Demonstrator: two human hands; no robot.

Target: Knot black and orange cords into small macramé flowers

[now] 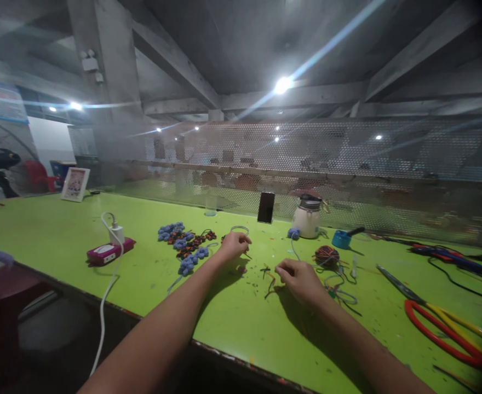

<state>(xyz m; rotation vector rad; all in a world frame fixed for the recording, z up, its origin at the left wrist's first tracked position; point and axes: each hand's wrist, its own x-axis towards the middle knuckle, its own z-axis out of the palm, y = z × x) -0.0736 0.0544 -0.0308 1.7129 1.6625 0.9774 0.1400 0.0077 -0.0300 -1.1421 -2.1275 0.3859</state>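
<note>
My left hand [233, 244] rests on the green table [60, 230] with its fingers curled around a thin pale blue cord [240, 228] that loops up behind it. My right hand [299, 279] lies a little nearer, fingers pinched together over small dark wire scraps [268, 273]; what it grips is too small to name. A pile of blue and dark red knotted pieces [185, 246] sits just left of my left hand. A ball of multicoloured cord [327, 255] sits just right of my right hand.
A phone [266, 207], a white pot [307, 219] and a blue cup [341, 239] stand along the mesh screen. Red-handled scissors [438, 320] lie at right. A pink power strip [109, 251] with a white charger cable lies at left.
</note>
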